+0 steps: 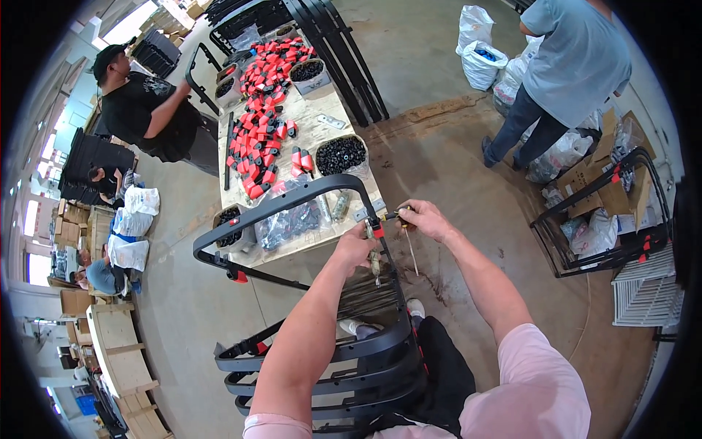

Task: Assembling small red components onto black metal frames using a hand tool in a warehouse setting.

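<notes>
- Black tubular metal is what I work on: the frame point(289, 201), a bent loop whose top bar arches across just in front of the wooden table point(311, 132), with its right-hand upright dropping down toward my legs.
- My left hand point(356, 245) is closed around that right-hand upright, just below the corner where the top bar bends down, next to a small red clip point(378, 230) on the tube.
- My right hand point(424, 218) is closed on a screwdriver point(391, 216), yellow and black at the handle end; it lies roughly level, its tip pointing left at the frame's corner beside the red clip.
- The relation that matters: the screwdriver's long axis runs crosswise to the upright, and the joint sits between my two hands, the left touching the tube, the right just beside it on the side away from the table.
- My left hand is the nearer to the frame; the right reaches it only through the tool.
- Below the frame's corner, more black frames point(322, 366) stand stacked against my legs.
- Beyond the frame, the table carries red and black parts point(263, 117) and tubs of black caps point(340, 154).
- Left of the table a person in black point(142, 110) leans over it.
</notes>
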The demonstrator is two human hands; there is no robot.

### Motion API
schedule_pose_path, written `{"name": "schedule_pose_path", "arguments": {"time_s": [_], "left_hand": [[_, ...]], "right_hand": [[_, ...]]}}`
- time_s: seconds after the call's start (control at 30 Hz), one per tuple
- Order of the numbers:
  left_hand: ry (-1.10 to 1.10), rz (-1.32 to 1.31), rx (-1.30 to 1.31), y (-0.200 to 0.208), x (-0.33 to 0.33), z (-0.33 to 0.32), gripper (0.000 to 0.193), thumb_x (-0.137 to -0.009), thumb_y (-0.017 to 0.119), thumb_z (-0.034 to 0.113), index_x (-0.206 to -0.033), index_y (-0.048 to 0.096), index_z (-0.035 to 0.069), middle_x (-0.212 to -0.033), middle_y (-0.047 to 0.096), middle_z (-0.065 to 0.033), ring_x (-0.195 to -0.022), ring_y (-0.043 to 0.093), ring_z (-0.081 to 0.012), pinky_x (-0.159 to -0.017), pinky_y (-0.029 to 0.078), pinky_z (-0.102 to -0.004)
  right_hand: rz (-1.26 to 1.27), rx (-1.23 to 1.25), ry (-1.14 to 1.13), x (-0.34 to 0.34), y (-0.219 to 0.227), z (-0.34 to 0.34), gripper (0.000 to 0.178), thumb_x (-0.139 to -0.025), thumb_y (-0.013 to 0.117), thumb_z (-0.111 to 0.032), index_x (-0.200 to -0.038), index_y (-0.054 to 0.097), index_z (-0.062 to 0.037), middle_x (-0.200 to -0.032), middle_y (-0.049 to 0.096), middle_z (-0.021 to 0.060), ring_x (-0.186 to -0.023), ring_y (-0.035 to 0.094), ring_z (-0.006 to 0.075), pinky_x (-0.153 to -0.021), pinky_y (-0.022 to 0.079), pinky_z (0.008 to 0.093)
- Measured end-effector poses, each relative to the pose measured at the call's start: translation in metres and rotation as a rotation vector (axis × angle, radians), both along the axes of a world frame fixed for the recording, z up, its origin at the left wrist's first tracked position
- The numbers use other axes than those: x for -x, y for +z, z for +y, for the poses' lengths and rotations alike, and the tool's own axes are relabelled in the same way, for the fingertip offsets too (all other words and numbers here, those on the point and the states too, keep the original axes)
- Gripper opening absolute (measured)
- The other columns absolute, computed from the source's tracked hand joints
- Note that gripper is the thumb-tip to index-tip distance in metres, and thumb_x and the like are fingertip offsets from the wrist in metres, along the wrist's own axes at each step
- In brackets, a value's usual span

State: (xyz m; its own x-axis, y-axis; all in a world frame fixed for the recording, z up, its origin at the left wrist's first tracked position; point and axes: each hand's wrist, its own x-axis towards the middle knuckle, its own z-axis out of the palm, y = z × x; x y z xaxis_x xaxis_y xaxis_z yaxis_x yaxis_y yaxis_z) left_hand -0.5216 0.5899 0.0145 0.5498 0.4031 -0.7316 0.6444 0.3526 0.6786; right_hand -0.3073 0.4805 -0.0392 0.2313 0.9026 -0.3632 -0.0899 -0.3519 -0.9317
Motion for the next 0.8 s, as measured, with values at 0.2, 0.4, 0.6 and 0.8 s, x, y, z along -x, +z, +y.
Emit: {"name": "schedule_pose_path", "arguments": {"time_s": [0.2, 0.4, 0.6, 0.8], "left_hand": [[0.034, -0.037, 0.019, -0.006, -0.001, -0.004, 0.060, -0.100, 0.059, 0.006, -0.155, 0.040, 0.014, -0.125, 0.064, -0.0097, -0.088, 0.070, -0.0224, -0.070, 0.058, -0.0380], [0.009, 0.004, -0.035, 0.004, -0.002, -0.003, 0.064, -0.099, 0.059, 0.005, -0.158, 0.037, 0.014, -0.135, 0.061, -0.0139, -0.087, 0.071, -0.0233, -0.070, 0.059, -0.0386], [0.092, -0.006, -0.050, -0.002, 0.000, -0.008, 0.052, -0.098, 0.061, 0.005, -0.147, 0.051, 0.020, -0.110, 0.069, -0.0055, -0.078, 0.071, -0.0171, -0.059, 0.055, -0.0337], [0.114, 0.004, -0.102, -0.015, 0.000, -0.011, 0.047, -0.095, 0.062, 0.006, -0.141, 0.055, 0.017, -0.105, 0.069, -0.0050, -0.078, 0.069, -0.0175, -0.057, 0.054, -0.0353]], "right_hand": [[0.512, 0.332, -0.075, -0.014, -0.008, 0.010, 0.027, -0.105, 0.059, -0.028, -0.107, 0.066, -0.0024, -0.081, 0.074, 0.0101, -0.053, 0.060, 0.0112, -0.049, 0.050, 0.0295], [0.086, 0.085, 0.049, -0.007, -0.007, 0.008, 0.028, -0.104, 0.060, -0.027, -0.117, 0.065, -0.0022, -0.086, 0.074, 0.0090, -0.060, 0.062, 0.0112, -0.054, 0.050, 0.0274], [-0.351, -0.173, 0.047, 0.006, -0.014, 0.001, 0.024, -0.105, 0.056, -0.027, -0.115, 0.064, -0.0067, -0.090, 0.073, 0.0040, -0.074, 0.064, 0.0106, -0.063, 0.051, 0.0283], [0.341, 0.310, -0.055, 0.003, 0.006, 0.022, 0.029, -0.108, 0.052, -0.032, -0.104, 0.063, -0.0053, -0.081, 0.067, 0.0059, -0.060, 0.063, 0.0133, -0.050, 0.047, 0.0283]]}}
